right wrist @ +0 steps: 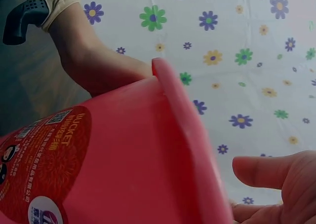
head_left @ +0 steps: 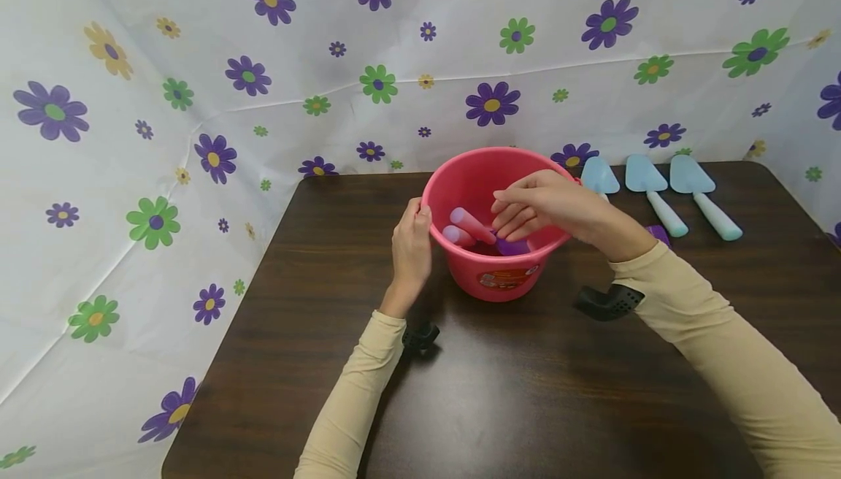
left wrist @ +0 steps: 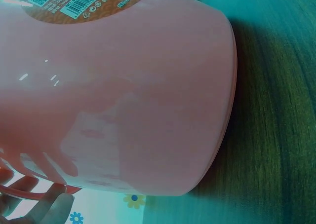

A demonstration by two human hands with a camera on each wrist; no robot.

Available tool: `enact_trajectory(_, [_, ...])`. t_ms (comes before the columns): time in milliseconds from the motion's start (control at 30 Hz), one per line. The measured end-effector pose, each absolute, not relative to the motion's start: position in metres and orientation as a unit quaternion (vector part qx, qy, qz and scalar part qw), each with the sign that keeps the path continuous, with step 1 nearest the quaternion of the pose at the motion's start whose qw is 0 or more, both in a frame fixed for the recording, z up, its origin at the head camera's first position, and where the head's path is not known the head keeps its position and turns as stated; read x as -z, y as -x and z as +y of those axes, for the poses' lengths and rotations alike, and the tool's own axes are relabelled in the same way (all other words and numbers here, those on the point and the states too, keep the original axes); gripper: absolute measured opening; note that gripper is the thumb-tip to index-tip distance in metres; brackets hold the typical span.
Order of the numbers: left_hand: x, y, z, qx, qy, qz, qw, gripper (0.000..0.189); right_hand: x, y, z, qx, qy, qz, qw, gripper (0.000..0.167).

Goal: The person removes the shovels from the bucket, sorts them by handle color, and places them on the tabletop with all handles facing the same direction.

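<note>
A pink bucket stands upright on the dark wooden table. My left hand grips its rim on the left side; in the left wrist view, fingertips show beside the bucket wall. Over the bucket's mouth hangs my right hand, fingers loosely bent and nothing visible between them. Inside the bucket lie two pink handles, one upper and one lower, beside a purple piece. What these belong to is partly hidden by the rim and my right hand.
Three light blue toy shovels, left, middle and right, lie at the table's back right. A purple object is partly hidden behind my right wrist. A flowered sheet hangs behind the table.
</note>
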State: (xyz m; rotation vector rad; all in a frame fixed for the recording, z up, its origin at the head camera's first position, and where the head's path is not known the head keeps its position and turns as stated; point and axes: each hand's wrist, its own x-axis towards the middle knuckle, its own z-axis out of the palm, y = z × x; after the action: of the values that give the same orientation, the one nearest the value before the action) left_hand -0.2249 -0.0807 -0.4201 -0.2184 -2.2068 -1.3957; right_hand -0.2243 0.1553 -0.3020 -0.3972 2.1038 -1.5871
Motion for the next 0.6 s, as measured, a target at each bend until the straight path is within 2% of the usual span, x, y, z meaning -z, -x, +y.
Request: enact_trajectory(600, [0.422,0.225,-0.08,0.515,0.079,-0.814,0.258,0.053,0.314,0.24,0.136,0.475,0.168,0.834,0.227,0.039])
